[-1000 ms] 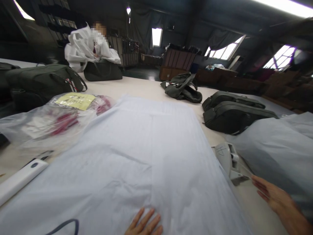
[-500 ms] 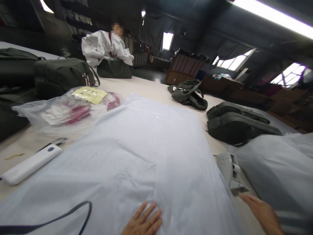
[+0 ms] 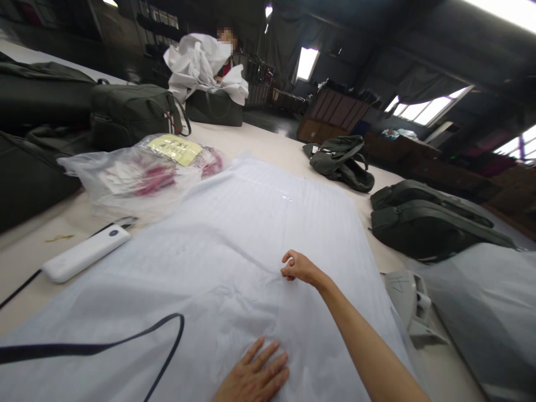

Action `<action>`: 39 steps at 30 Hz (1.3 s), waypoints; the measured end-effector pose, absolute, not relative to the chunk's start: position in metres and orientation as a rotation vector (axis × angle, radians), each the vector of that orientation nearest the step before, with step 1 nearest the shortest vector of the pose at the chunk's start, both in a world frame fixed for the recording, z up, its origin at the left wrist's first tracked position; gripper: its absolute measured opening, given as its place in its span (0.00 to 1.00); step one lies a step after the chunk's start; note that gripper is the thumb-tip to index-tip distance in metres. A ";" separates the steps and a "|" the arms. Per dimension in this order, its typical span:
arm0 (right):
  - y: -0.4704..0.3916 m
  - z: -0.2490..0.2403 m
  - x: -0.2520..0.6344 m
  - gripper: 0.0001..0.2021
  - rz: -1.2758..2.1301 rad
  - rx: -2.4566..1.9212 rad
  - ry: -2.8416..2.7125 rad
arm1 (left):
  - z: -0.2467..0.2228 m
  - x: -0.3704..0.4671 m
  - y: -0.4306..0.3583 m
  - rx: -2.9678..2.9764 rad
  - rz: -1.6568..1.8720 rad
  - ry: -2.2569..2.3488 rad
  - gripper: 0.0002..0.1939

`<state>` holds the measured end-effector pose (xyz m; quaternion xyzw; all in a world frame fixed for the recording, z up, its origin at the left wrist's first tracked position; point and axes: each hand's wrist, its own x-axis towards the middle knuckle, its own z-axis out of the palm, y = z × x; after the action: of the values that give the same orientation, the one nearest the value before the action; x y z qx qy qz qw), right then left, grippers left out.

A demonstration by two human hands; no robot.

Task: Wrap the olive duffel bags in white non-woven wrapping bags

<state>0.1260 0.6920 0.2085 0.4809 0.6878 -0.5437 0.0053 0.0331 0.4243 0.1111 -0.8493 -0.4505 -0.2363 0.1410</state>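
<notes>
A large white plastic sheet or wrapping (image 3: 335, 223) covers the table before me, creased near the middle. At the bottom, my left hand (image 3: 256, 374) lies flat on it with fingers stretched out. My right hand (image 3: 296, 266) is over the middle of the sheet, its thumb and fingers curled together in a pinch. What they hold, if anything, is too small to make out. A dark strap or cord (image 3: 125, 340) curves across the sheet's lower left. Right of the sheet stands a light grey tape dispenser-like tool (image 3: 404, 296) with a handwritten mark.
On the left lie a white elongated device (image 3: 86, 254) with a cord and a clear plastic bag (image 3: 129, 173) with a yellow label. Dark green bags (image 3: 129, 109) line the left; more bags (image 3: 435, 223) lie right, by grey plastic (image 3: 486, 301). A person (image 3: 226, 67) handles white material behind.
My right hand has moved left from beside the grey tool to above the middle of the sheet, its fingers now curled. My left hand stays flat on the sheet. The view has shifted slightly.
</notes>
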 end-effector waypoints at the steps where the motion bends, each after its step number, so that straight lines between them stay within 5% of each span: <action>1: 0.696 0.204 0.123 0.12 -1.661 1.508 2.140 | 0.111 0.033 0.424 -2.453 -0.684 -1.300 0.14; 13: 0.711 0.181 0.103 0.11 -1.032 1.549 2.125 | 0.117 0.033 0.423 -2.443 -0.658 -1.346 0.14; 18: 0.712 0.179 0.113 0.20 -0.731 1.695 2.269 | 0.117 0.032 0.423 -2.433 -0.671 -1.317 0.14; 25: 0.699 0.179 0.152 0.16 -0.952 1.787 2.428 | 0.108 0.035 0.423 -2.467 -0.716 -1.322 0.16; 31: 0.654 0.177 0.152 0.28 -0.885 1.650 2.829 | 0.112 0.036 0.423 -2.472 -0.779 -1.316 0.15; 35: 0.612 0.136 0.141 0.31 -0.366 1.139 3.075 | 0.124 0.018 0.420 -2.450 -0.722 -1.441 0.23; 39: 0.603 0.112 0.137 0.32 -0.148 1.108 3.056 | 0.132 -0.037 0.433 -2.167 -0.563 -1.937 0.32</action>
<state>0.1374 0.6031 0.1121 0.3400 0.9376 -0.0454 -0.0561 -0.0375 0.4327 0.1323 -0.7290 -0.6516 -0.1893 0.0907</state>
